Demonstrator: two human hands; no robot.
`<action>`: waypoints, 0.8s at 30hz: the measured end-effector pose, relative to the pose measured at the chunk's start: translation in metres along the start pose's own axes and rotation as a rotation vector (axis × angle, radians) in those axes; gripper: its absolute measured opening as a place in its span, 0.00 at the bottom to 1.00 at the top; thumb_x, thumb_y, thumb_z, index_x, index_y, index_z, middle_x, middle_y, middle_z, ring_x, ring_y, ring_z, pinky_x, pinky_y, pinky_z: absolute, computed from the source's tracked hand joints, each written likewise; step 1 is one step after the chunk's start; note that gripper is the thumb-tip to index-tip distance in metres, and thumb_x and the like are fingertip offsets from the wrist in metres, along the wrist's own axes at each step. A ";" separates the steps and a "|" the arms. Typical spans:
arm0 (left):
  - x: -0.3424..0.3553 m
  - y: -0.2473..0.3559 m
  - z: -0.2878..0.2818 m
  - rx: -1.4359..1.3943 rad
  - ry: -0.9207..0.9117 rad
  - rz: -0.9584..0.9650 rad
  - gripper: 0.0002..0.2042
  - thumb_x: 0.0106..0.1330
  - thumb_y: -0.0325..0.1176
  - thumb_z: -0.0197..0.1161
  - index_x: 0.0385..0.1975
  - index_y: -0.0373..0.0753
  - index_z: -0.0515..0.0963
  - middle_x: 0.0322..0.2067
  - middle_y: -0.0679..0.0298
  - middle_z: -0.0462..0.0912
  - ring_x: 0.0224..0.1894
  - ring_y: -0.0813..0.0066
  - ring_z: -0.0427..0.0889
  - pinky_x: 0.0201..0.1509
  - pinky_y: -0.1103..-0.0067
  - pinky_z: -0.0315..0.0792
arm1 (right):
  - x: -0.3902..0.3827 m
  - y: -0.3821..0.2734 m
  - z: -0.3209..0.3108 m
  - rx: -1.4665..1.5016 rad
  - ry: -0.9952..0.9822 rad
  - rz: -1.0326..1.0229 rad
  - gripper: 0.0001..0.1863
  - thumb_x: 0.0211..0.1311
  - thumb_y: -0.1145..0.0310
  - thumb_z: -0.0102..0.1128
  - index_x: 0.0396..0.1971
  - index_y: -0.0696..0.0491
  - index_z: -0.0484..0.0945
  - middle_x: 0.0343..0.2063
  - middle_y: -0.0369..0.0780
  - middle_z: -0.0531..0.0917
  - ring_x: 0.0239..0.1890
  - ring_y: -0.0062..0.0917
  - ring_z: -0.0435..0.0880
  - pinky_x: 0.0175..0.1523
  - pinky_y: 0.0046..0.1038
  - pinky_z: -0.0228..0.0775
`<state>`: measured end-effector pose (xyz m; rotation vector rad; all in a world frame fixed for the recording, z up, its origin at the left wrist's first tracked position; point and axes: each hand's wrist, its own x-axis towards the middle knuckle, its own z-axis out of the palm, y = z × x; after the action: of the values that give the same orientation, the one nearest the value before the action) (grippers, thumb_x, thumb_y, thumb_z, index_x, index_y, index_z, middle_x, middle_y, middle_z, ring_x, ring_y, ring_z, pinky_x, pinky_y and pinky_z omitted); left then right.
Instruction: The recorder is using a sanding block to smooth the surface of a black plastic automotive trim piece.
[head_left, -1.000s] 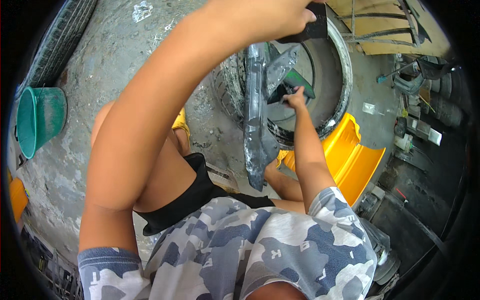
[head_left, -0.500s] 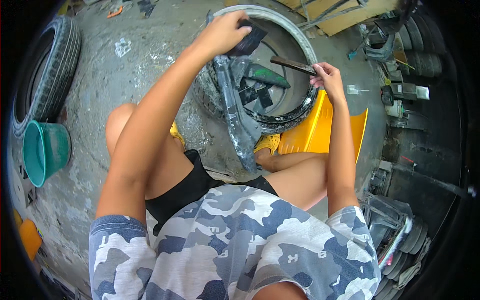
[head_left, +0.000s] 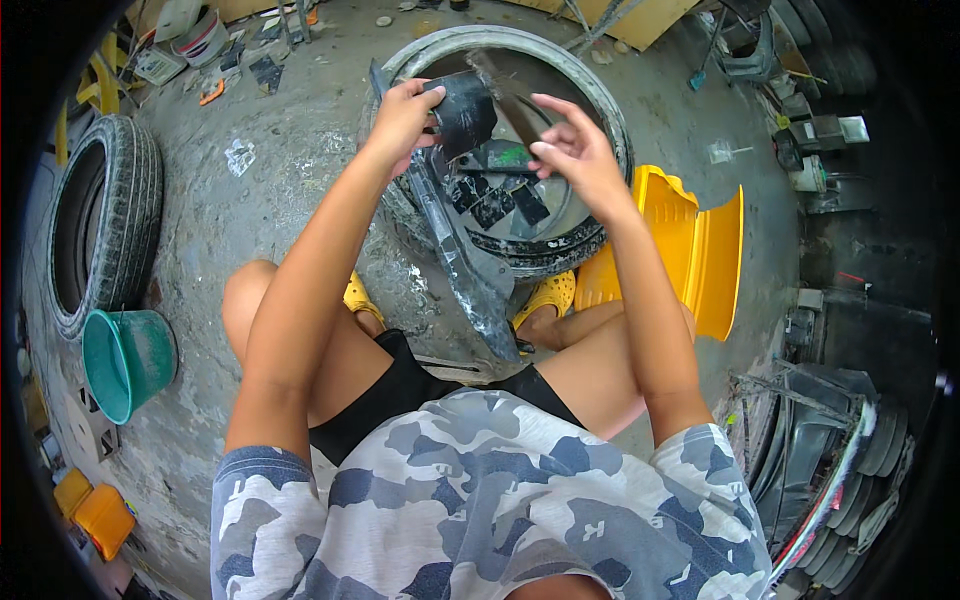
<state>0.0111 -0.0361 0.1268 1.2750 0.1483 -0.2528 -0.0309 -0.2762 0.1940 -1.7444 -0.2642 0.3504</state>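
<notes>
My left hand pinches a black, roughly square sheet between thumb and fingers, above a tyre lying flat. My right hand, close to the sheet's right side, grips the lower end of a dark flat strip. Its far end is smeared by motion, so I cannot tell its kind. Beneath both hands is the tyre with a whitish upper rim. Inside lie several small black pieces and a part with a green patch. A long scuffed black plastic panel leans over the tyre's near left side.
On the left stand another tyre and a green bucket. A curved yellow plastic panel lies beside my right leg. Dark parts are stacked along the right. Farther off at upper left are a white tub and scraps.
My right hand has moved left with the strip, whose far end now points up beside the sheet. My left hand has come down and nearer, turning the sheet's flat face into view.
</notes>
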 end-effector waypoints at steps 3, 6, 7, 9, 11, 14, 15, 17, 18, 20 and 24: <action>-0.002 0.002 0.016 -0.132 -0.054 -0.009 0.12 0.70 0.37 0.56 0.48 0.42 0.70 0.39 0.68 0.77 0.35 0.76 0.78 0.32 0.77 0.78 | 0.000 0.017 0.017 -0.284 0.140 -0.066 0.30 0.56 0.77 0.59 0.61 0.45 0.70 0.26 0.35 0.76 0.26 0.17 0.77 0.33 0.23 0.74; -0.009 0.009 0.026 -0.221 -0.056 -0.006 0.12 0.70 0.37 0.55 0.50 0.42 0.69 0.42 0.67 0.75 0.38 0.75 0.77 0.32 0.75 0.78 | -0.001 0.018 0.039 -0.538 0.192 -0.178 0.32 0.55 0.79 0.58 0.63 0.46 0.68 0.27 0.40 0.76 0.26 0.21 0.76 0.34 0.25 0.73; -0.011 0.010 0.030 -0.242 -0.050 -0.007 0.13 0.70 0.37 0.55 0.50 0.43 0.68 0.43 0.66 0.75 0.40 0.74 0.77 0.32 0.74 0.78 | -0.001 0.024 0.043 -0.526 0.205 -0.233 0.33 0.56 0.79 0.58 0.64 0.46 0.66 0.25 0.35 0.74 0.24 0.16 0.74 0.32 0.21 0.71; -0.012 0.012 0.036 -0.250 -0.081 0.003 0.13 0.69 0.36 0.54 0.51 0.43 0.68 0.45 0.66 0.74 0.42 0.73 0.76 0.35 0.73 0.78 | 0.000 0.027 0.041 -0.538 0.217 -0.241 0.34 0.56 0.80 0.58 0.65 0.46 0.65 0.25 0.36 0.75 0.23 0.18 0.74 0.33 0.22 0.72; -0.012 0.013 0.037 -0.250 -0.125 0.032 0.18 0.67 0.33 0.55 0.55 0.39 0.65 0.49 0.60 0.72 0.47 0.67 0.76 0.39 0.68 0.78 | 0.003 0.026 0.038 -0.555 0.197 -0.224 0.34 0.57 0.80 0.58 0.64 0.47 0.63 0.26 0.37 0.76 0.24 0.19 0.76 0.33 0.23 0.72; -0.011 0.016 0.038 -0.262 -0.159 0.061 0.22 0.67 0.33 0.53 0.61 0.37 0.64 0.50 0.60 0.74 0.50 0.66 0.76 0.44 0.66 0.77 | 0.010 0.031 0.036 -0.558 0.193 -0.236 0.33 0.57 0.80 0.58 0.64 0.49 0.61 0.26 0.37 0.76 0.25 0.21 0.77 0.33 0.24 0.73; -0.011 0.017 0.040 -0.274 -0.151 0.068 0.22 0.67 0.33 0.53 0.61 0.37 0.64 0.50 0.60 0.74 0.50 0.66 0.76 0.44 0.66 0.77 | 0.010 0.031 0.036 -0.567 0.181 -0.240 0.33 0.57 0.80 0.58 0.64 0.49 0.61 0.26 0.37 0.76 0.25 0.21 0.77 0.33 0.24 0.73; -0.008 0.024 0.047 -0.231 -0.124 0.083 0.25 0.66 0.30 0.50 0.65 0.37 0.62 0.53 0.60 0.74 0.52 0.67 0.76 0.51 0.64 0.74 | 0.015 0.027 0.032 -0.527 0.214 -0.228 0.34 0.57 0.81 0.57 0.64 0.50 0.58 0.27 0.38 0.75 0.26 0.21 0.78 0.34 0.24 0.73; -0.004 0.027 0.047 -0.249 -0.229 0.094 0.27 0.65 0.28 0.47 0.67 0.39 0.62 0.55 0.61 0.74 0.54 0.68 0.76 0.57 0.61 0.70 | 0.017 0.026 0.029 -0.540 0.199 -0.243 0.34 0.57 0.81 0.57 0.64 0.50 0.58 0.27 0.38 0.75 0.26 0.21 0.78 0.34 0.24 0.73; -0.008 0.037 0.053 -0.240 -0.229 0.125 0.24 0.65 0.28 0.47 0.64 0.40 0.66 0.50 0.66 0.76 0.50 0.79 0.75 0.55 0.68 0.72 | 0.021 0.023 0.028 -0.485 0.247 -0.256 0.34 0.57 0.82 0.56 0.63 0.50 0.55 0.28 0.39 0.74 0.28 0.21 0.78 0.35 0.23 0.73; -0.008 0.040 0.057 -0.240 -0.215 0.167 0.25 0.67 0.32 0.52 0.65 0.39 0.65 0.50 0.67 0.77 0.49 0.79 0.75 0.57 0.70 0.68 | 0.022 0.011 0.026 -0.363 0.234 -0.167 0.34 0.56 0.83 0.53 0.63 0.51 0.55 0.31 0.42 0.76 0.32 0.26 0.81 0.38 0.28 0.73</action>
<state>0.0130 -0.0787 0.1822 1.0082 -0.1096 -0.2199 -0.0208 -0.2465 0.1761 -2.0822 -0.3154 -0.0284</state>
